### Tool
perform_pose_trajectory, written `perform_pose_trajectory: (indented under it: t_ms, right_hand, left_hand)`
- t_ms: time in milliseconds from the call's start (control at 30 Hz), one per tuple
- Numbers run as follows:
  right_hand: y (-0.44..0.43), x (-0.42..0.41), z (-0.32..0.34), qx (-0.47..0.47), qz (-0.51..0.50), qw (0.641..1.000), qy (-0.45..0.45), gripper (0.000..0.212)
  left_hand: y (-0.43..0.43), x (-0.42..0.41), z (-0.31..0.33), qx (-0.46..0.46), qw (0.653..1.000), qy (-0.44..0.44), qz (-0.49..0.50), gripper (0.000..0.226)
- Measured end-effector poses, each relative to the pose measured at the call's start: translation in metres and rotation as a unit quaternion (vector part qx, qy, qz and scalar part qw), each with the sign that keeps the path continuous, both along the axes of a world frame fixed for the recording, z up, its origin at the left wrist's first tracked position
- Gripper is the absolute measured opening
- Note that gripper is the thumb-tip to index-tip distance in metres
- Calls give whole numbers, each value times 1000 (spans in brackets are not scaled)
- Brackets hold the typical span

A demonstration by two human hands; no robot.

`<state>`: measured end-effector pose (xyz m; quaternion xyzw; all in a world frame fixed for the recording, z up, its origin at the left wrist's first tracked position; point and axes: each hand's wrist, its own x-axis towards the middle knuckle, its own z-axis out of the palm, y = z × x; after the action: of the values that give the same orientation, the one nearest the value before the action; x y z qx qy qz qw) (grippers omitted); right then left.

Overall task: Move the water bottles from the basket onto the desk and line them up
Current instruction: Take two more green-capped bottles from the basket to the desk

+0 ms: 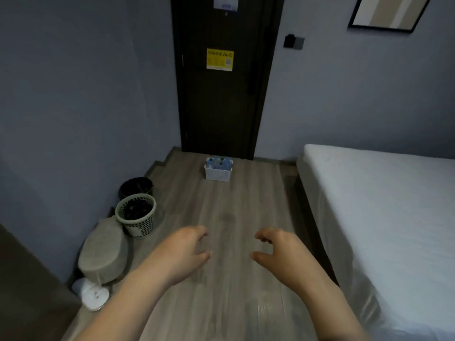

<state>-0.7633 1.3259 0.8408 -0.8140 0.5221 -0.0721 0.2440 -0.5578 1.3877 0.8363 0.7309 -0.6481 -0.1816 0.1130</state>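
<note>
Down by the dark door [221, 107], white slotted plastic basket [218, 174] held clear bluish water bottles [219, 163], yellow sticker [219, 59] read Wi-Fi, left hand [183, 252] and right hand [278, 252] hung loosely curled, empty

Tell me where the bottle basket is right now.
In the head view, the white basket sits on the wood floor at centre, just before the dark door and left of the bed.

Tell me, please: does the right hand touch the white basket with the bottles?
Apart. The head view shows bare floor between the right hand and the white basket by the door.
</note>
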Motion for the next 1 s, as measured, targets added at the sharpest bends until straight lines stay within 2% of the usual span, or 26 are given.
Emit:
perform_pose_trajectory:
  t_ms: [267, 700, 1000]
  right_hand:
    - [-144, 48, -8, 0, 13, 1000, -2, 46]
    - [-393, 186, -22, 0, -10, 1000, 25, 43]
    - [-572, 244, -55, 9, -5, 1000, 27, 43]
  left_hand:
    - [-143, 48, -12, 12, 1000, 23, -5, 43]
    - [-396, 193, -16, 26, 999, 43, -5, 43]
    - [-567, 259, -40, 39, 998, 53, 11, 43]
